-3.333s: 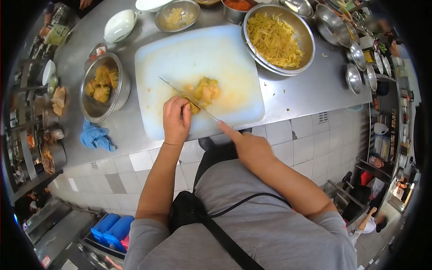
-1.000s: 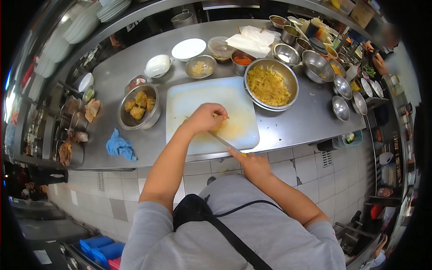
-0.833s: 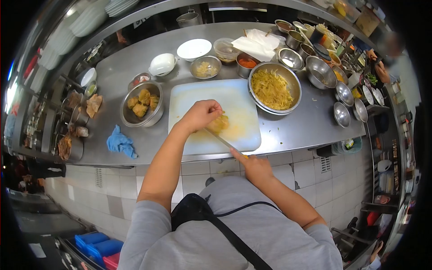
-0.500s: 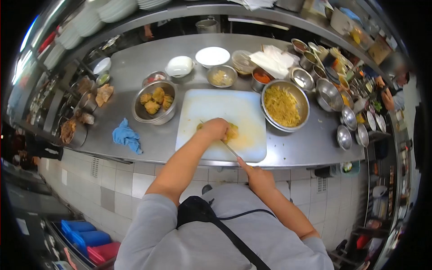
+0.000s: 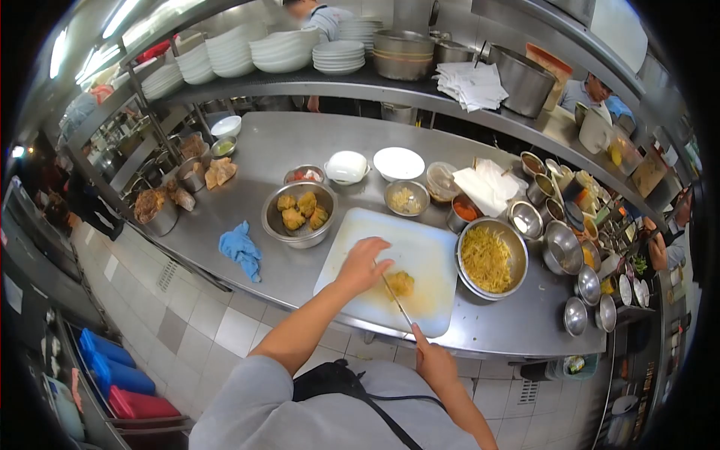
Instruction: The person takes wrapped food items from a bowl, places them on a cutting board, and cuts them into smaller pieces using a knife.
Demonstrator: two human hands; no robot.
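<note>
My right hand (image 5: 436, 363) grips the handle of a knife (image 5: 399, 301), its thin blade pointing up and left over a white cutting board (image 5: 352, 232). Right beside the blade lies a yellowish-brown lump of food (image 5: 402, 283), wet-looking, its exact kind unclear. My left hand (image 5: 365, 264) is above the board near the blade's tip, thumb and fingers apart, with nothing visible in it. Left of the board stands a steel bowl (image 5: 271, 232) with several similar golden-brown lumps. To the right, a steel bowl (image 5: 520, 283) is filled with yellow shreds.
A blue cloth (image 5: 240, 251) lies on the steel counter (image 5: 202, 251) at left. Behind the board are a small bowl of pale pieces (image 5: 406, 199), a white dish (image 5: 398, 164) and white paper (image 5: 486, 187). Small metal bowls (image 5: 575, 316) crowd the right end. A shelf with stacked plates (image 5: 283, 52) runs overhead.
My left hand has come off the food and opened, uncovering the lump beside the knife. The knife stays in my right hand. The view has tilted up, showing more of the shelf.
</note>
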